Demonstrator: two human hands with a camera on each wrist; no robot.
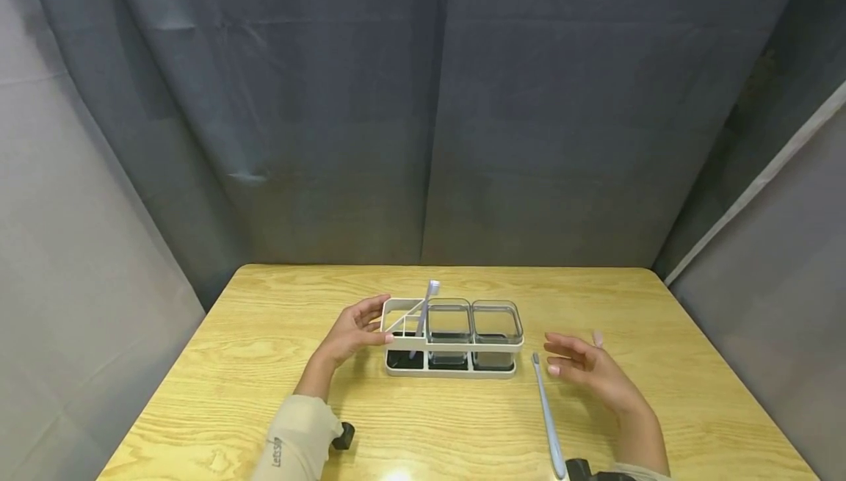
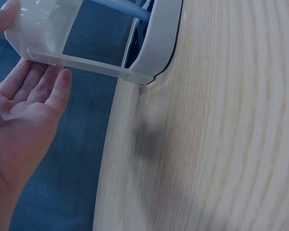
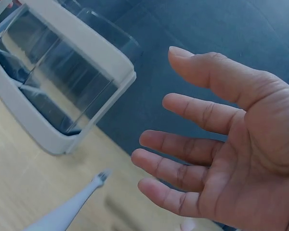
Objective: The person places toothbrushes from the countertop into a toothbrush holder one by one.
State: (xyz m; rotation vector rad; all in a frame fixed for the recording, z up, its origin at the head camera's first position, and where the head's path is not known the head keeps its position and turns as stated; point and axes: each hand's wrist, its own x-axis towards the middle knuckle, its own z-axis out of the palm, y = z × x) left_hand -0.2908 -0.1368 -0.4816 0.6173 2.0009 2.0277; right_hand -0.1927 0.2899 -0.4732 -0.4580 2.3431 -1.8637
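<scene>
A white toothbrush holder point(image 1: 472, 346) with a black base stands mid-table. In its right part sit two clear square cups point(image 1: 497, 319). From the divided left section leans a purple toothbrush point(image 1: 426, 308), head up. My left hand point(image 1: 350, 334) grips the holder's left end, thumb on the front rim and fingers behind; the left wrist view shows the fingertips point(image 2: 61, 89) against the rail. A light blue toothbrush point(image 1: 548, 422) lies on the table, bristle end away from me. Just right of it is my right hand point(image 1: 591, 371), fingers spread and holding nothing.
The wooden table point(image 1: 264, 334) has its far edge by a dark grey curtain point(image 1: 330, 136). Light panels point(image 1: 79, 246) flank both sides. A small pinkish thing point(image 1: 598, 338) shows behind the right hand, mostly hidden.
</scene>
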